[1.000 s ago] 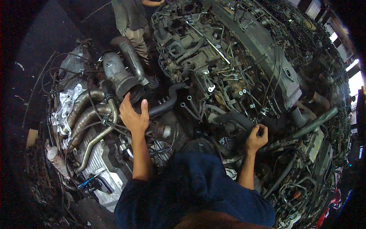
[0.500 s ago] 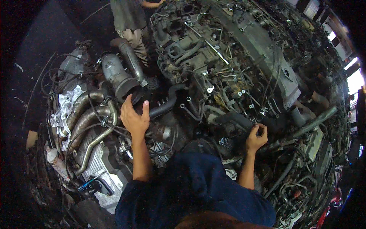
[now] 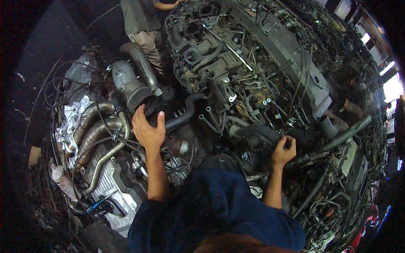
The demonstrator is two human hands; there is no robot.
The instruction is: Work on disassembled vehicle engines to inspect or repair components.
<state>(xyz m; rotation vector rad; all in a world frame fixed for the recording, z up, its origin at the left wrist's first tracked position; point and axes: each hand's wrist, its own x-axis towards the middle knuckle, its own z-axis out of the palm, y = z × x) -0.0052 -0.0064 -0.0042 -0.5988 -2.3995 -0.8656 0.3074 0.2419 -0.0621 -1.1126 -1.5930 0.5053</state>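
Left hand (image 3: 149, 133) hanging spread, right hand (image 3: 284, 152) curving into a ring among packed engine parts

Nearest, the wearer's dark shirt (image 3: 215, 202) is filling the lower middle. The right fingers are bending round to the thumb, leaving a small hole; whether they are pinching anything, I cannot tell. A thick dark hose (image 3: 262, 133) is ending just beside them, so room there is looking tight. The left fingers are standing wide apart and empty, overlapping the lower rim of a wide-mouthed metal pipe (image 3: 130, 86); I cannot tell whether they are touching it. A black bent hose (image 3: 185, 116) is running close by the thumb. Between the hands, a dark gap (image 3: 215, 137) is giving the most open room. Beyond, a large engine (image 3: 215, 69) is crowding the upper middle, a silver rod (image 3: 228, 47) lying across it. Farther off, another person (image 3: 141, 19) is standing at the engine's left edge, beside open dark floor (image 3: 46, 38).
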